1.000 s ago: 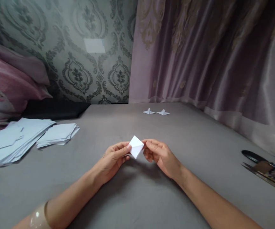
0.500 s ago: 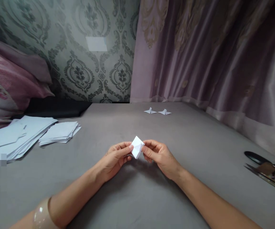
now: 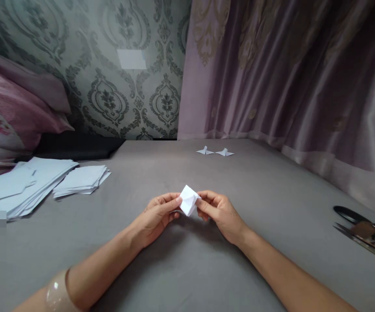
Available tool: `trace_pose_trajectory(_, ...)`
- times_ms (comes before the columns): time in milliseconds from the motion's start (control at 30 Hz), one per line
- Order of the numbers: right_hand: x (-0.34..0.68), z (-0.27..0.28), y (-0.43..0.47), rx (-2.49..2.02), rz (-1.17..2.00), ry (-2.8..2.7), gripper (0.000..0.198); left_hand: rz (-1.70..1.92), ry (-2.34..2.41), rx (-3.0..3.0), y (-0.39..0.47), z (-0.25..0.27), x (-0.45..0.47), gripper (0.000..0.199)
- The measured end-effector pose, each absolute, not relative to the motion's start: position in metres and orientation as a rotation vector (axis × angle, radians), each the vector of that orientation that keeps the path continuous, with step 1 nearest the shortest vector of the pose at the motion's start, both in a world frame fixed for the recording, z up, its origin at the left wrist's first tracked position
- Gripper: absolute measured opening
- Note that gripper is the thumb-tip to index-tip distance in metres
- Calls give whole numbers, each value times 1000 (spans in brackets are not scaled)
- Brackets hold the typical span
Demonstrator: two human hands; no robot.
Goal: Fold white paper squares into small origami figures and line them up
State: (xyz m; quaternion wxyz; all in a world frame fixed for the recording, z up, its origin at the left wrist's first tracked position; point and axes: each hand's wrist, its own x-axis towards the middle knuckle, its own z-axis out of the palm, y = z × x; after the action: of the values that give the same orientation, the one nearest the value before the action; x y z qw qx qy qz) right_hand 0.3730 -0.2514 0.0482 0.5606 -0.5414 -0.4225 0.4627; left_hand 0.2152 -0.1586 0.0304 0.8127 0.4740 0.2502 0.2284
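Between my two hands, a small folded white paper (image 3: 188,201) is held up in a diamond shape above the grey surface. My left hand (image 3: 161,211) pinches its left corner, thumb in front and fingers behind. On the opposite side, the thumb and fingers of my right hand (image 3: 213,209) grip a flap at the right corner, which stands slightly out from the rest. The fingertips behind the paper are partly hidden. Farther back lie two folded paper figures with wing-like points, a left one (image 3: 205,151) and a right one (image 3: 225,152).
At the left are a stack of small white papers (image 3: 81,180) and a larger pile of sheets (image 3: 40,184), with a black flat item (image 3: 79,146) behind. Scissors-like blades (image 3: 348,232) and a dark oval object (image 3: 346,213) lie right. A curtain (image 3: 239,86) borders the surface.
The right flap of the folded paper has been drawn outward a little to the right by my right hand. My left hand has hardly moved.
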Motion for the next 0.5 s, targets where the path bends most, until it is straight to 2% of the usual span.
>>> trace_pose_trajectory(200, 373, 44, -249, -1329, 1097, -925, 38, 521, 584, 1124, -163, 29, 215, 33)
trace_pose_trajectory(367, 374, 41, -247, -1473, 998, -851, 33, 692, 708, 1309, -169, 39, 215, 43)
trace_pose_trajectory(500, 373, 40, -247, -1507, 977, -887, 27, 677, 663, 1340, -172, 43, 215, 46)
